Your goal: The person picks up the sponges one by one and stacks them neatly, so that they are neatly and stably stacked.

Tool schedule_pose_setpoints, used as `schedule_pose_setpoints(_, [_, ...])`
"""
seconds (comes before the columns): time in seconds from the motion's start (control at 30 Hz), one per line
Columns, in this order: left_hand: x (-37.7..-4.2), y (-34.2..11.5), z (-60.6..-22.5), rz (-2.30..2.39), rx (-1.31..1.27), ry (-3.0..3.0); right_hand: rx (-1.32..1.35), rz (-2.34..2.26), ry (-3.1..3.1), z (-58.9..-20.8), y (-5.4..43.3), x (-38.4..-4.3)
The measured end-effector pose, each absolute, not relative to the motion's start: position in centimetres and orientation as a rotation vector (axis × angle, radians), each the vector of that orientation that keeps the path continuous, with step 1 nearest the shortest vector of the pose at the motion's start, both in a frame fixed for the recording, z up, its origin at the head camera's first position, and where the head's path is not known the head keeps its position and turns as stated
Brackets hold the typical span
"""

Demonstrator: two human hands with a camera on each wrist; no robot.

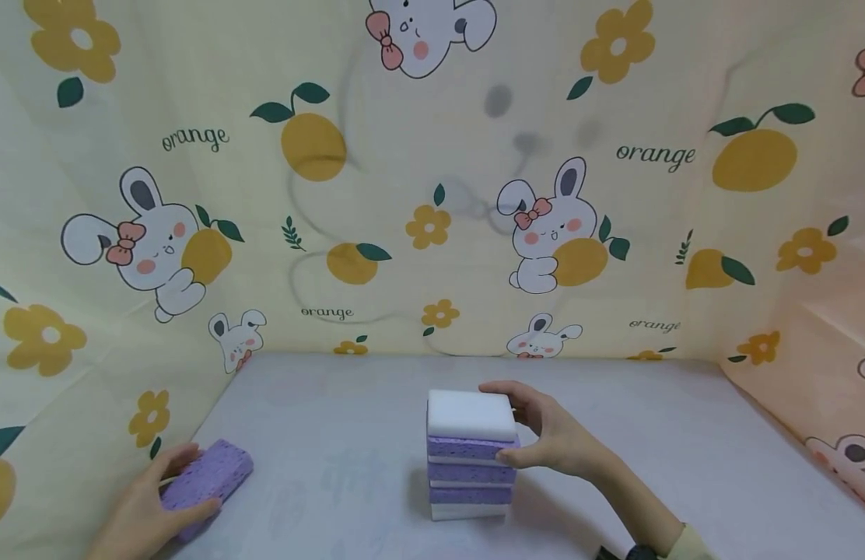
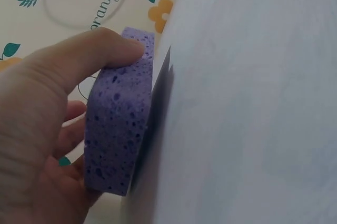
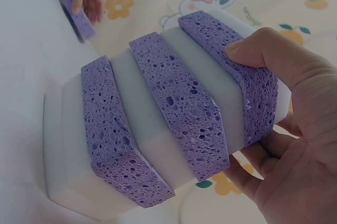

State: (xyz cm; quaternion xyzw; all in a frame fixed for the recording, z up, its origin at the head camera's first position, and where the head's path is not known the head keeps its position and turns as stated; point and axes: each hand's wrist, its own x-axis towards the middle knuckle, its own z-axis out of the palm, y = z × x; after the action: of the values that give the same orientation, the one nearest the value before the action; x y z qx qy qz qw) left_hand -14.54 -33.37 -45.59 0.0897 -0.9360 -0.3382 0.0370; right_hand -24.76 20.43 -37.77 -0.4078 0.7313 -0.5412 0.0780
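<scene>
— Where's the loose purple sponge?
— Lower left of the frame, flat on the tabletop; the left hand has its grip clasped round it.
— And the right hand?
— Centre, grip wrapped round the upper layers of the sponge stack, white piece topmost.

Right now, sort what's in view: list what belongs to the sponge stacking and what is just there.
In use:
- stack of purple and white sponges, steadied near the top by the right hand
- loose purple sponge, gripped by the left hand

Just there:
- grey table
- rabbit-and-orange printed cloth behind
</scene>
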Motion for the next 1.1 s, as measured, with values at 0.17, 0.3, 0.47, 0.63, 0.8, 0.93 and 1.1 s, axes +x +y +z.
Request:
schedule_pose_setpoints(0.17, [-14.5,-32.9,-45.5,-1.044,0.264,-2.863,-1.2,-1.612,2.213,-37.8,20.5,-24.7])
schedule_pose_setpoints(0.3, [-14.5,-32.4,-45.2,-1.049,0.248,-2.855,-1.182,-1.603,2.23,-37.7,20.5,-24.7])
schedule_pose_setpoints(0.47, [-14.5,-32.0,-45.1,-1.071,0.248,-2.841,-1.184,-1.599,2.229,-37.7,20.4,-24.7])
schedule_pose_setpoints(0.63, [-14.4,-31.7,-45.1,-1.087,0.272,-2.837,-1.19,-1.6,2.219,-37.7,20.4,-24.7])
schedule_pose_setpoints(0.8, [-14.5,-31.4,-45.0,-1.087,0.256,-2.833,-1.193,-1.605,2.224,-37.6,20.4,-24.7])
schedule_pose_setpoints(0.93, [-14.7,-31.2,-44.8,-1.109,0.27,-2.839,-1.21,-1.616,2.204,-37.7,20.4,-24.7])
schedule_pose_setpoints(1.1, [-14.6,-31.0,-44.8,-1.12,0.276,-2.857,-1.246,-1.622,2.187,-37.8,20.5,-24.7])
